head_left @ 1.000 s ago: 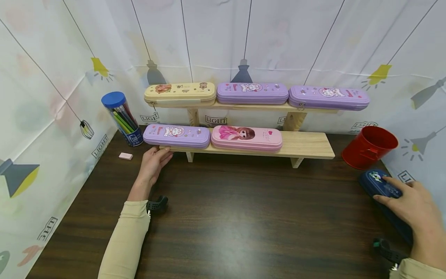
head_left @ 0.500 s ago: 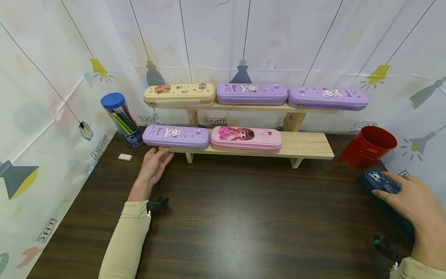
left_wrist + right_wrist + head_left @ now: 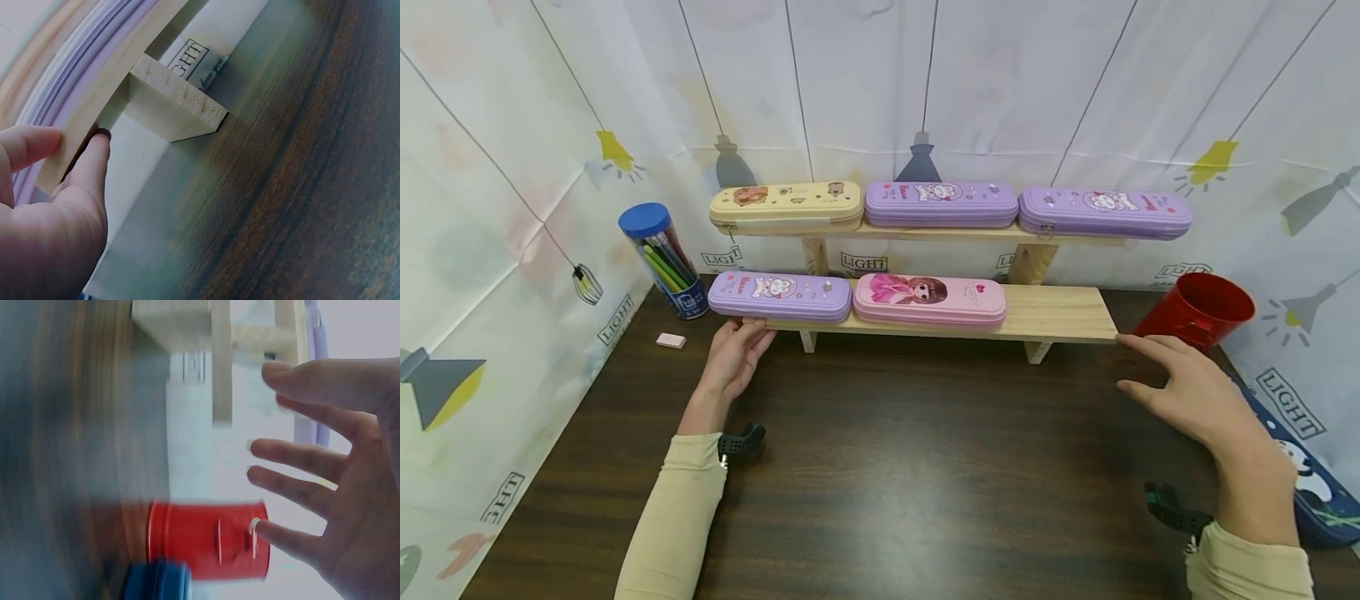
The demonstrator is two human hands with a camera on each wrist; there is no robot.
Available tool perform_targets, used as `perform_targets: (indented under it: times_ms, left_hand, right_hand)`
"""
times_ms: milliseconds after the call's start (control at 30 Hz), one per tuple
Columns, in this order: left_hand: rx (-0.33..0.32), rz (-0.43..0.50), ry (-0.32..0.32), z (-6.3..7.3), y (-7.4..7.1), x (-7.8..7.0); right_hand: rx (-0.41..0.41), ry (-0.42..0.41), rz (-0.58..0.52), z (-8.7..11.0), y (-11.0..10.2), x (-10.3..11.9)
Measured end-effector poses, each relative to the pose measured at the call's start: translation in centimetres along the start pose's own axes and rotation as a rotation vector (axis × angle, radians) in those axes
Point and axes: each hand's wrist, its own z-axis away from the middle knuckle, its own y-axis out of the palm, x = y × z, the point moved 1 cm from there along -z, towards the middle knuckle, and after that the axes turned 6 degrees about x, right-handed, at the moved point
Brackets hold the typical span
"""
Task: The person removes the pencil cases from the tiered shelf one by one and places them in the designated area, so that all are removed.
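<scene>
My left hand point(image 3: 727, 362) pinches the left front corner of the wooden shelf's lower board point(image 3: 1060, 310); in the left wrist view its fingers sit above and below the board point(image 3: 94, 106). On that board lie a purple pencil case point(image 3: 781, 297) and a pink one point(image 3: 930, 299) with a doll print. With fingers spread, my right hand point(image 3: 1198, 396) holds nothing and hovers by the board's right front corner; whether it touches cannot be told. A navy panda pencil case point(image 3: 1326, 500) lies at the right, partly hidden behind the right forearm.
On the upper board sit a cream pencil case point(image 3: 787, 206) and two purple cases point(image 3: 942, 205). A red bucket point(image 3: 1202, 308) stands right of the shelf. A blue-capped pencil tube point(image 3: 664, 260) and a pink eraser point(image 3: 671, 341) are at the left. Patterned cloth hangs behind.
My right hand has let go of the navy pencil case and moved left to the shelf's right end. The case now lies farther right. My left hand keeps its place.
</scene>
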Motion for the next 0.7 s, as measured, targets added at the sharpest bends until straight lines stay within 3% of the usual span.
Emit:
perform_targets:
  times_ms: [400, 700]
  left_hand:
    - [0.016, 0.004, 0.008, -0.1, -0.1, 0.3]
    - [0.023, -0.013, 0.013, -0.2, -0.3, 0.0]
  right_hand:
    - [-0.064, -0.234, -0.064, -4.6, 1.6, 7.0]
    - [-0.206, -0.45, -0.105, -8.7, 3.5, 11.9]
